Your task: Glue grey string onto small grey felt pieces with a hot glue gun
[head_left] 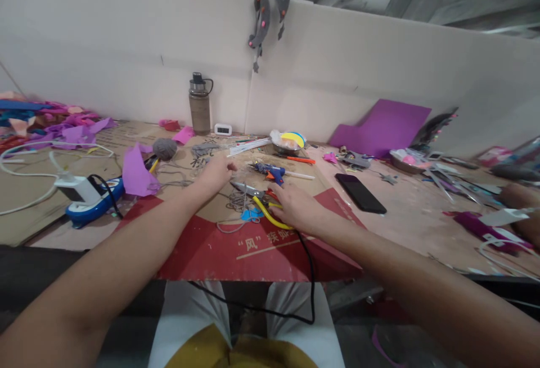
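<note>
My left hand rests on the brown cardboard with its fingers curled and pinched together near some grey thread; what they pinch is too small to name. My right hand lies over the yellow handles of a pair of scissors, fingers closing round them, the steel blades pointing left. A blue and orange glue gun lies just beyond the scissors. Its black cord runs off the table edge.
A black phone lies right of my right hand. A grey yarn ball, purple felt scrap, brown bottle, small white clock and blue-white power strip stand left. Another person's forearm shows at far right among craft scraps.
</note>
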The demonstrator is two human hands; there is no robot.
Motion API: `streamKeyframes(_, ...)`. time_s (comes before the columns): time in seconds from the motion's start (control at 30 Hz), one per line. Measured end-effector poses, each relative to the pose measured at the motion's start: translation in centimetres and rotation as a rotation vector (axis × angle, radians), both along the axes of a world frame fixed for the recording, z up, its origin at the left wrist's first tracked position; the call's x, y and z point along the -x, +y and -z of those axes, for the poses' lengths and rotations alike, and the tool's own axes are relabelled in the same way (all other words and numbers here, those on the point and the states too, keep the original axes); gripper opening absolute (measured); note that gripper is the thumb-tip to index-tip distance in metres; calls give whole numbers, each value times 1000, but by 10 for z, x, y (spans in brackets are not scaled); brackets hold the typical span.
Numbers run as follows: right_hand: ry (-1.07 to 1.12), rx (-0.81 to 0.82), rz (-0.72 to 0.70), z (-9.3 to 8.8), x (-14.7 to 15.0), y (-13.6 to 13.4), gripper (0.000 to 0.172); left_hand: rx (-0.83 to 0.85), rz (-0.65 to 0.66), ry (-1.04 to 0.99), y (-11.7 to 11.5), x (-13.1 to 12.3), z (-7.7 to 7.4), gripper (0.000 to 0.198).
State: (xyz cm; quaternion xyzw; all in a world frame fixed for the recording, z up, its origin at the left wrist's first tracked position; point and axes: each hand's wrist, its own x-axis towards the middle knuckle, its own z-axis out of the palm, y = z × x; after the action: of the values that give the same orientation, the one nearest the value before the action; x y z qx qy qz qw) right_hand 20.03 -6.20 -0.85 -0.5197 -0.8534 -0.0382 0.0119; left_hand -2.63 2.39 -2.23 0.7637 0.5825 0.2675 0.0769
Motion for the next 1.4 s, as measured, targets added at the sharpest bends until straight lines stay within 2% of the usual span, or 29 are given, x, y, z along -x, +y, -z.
streamKeyframes(0.1,23,-14,-15,5,-2,1,39,53,-54,43,0,4,-2,32)
streamKeyframes(0.3,76,9,-39,13,-5,3,37,105,-94,42,2,7,-3,31)
streamKeyframes(0.4,71,24,-42,10,-6,3,40,208,-109,-53,5,9,0,30)
streamKeyframes(0.5,33,26,-83,1,-3,3,34,278,-138,-131,8,11,1,31)
streamKeyframes(0.67,147,-53,-102,-13,22,16,40,90,-80,-6,10,15,1,16)
streamKeyframes(0.83,198,86,35,-8,55,45,54,38,-78,-41,11,18,0,16)
streamKeyframes(0.97,343,197,55,-1,65,63,30,12,-95,-63,13,20,0,20)
streamKeyframes(1.03,403,224,62,3,64,67,20,-30,-97,-99,12,20,-1,21)
streamKeyframes(1.13,463,226,69,11,60,71,18,-93,-75,-202,5,14,-6,20)
streamKeyframes(1.27,597,199,100,20,55,75,21,3,5,-341,-8,2,-13,19)
streamKeyframes(1.4,788,151,155,17,50,78,26,152,16,-503,-16,-7,-14,24)
